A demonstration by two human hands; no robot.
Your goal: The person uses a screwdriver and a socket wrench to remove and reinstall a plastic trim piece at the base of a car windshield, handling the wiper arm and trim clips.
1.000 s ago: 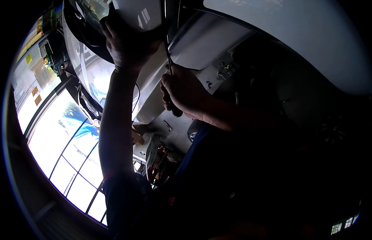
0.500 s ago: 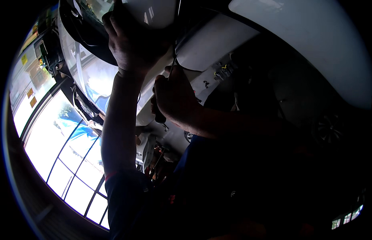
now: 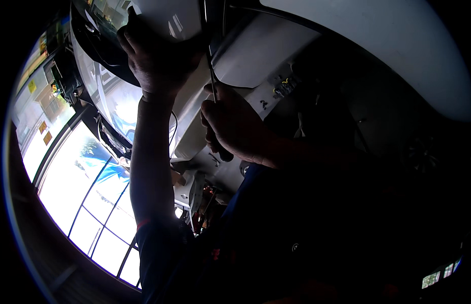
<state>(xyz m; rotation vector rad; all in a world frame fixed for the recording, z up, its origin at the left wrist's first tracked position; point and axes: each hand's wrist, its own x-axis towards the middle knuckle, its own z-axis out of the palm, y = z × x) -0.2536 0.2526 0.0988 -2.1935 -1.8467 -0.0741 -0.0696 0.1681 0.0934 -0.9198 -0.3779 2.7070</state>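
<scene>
My left hand [image 3: 152,66] grips the edge of a glossy white and dark car part [image 3: 169,20] at the top, its fingers curled at the part's left side and much of it in shadow. Below and to its right, my right hand [image 3: 233,124] is closed around the dark handle of a screwdriver [image 3: 213,86]. The thin shaft rises past the thumb to a narrow gap between that part and the pale body panel [image 3: 260,50]. I cannot make out the tip.
A curved white panel [image 3: 382,40] arches at upper right over dark shadow. A glossy car body [image 3: 106,96] with a loose cable is at left, beside a bright barred window [image 3: 98,213]. Small parts [image 3: 283,87] lie on the pale surface beyond my hands, with clutter lower down.
Both hands shifted slightly within the view as the camera moved. My right hand now sits a little lower than a second ago, still closed on the screwdriver; my left keeps its hold.
</scene>
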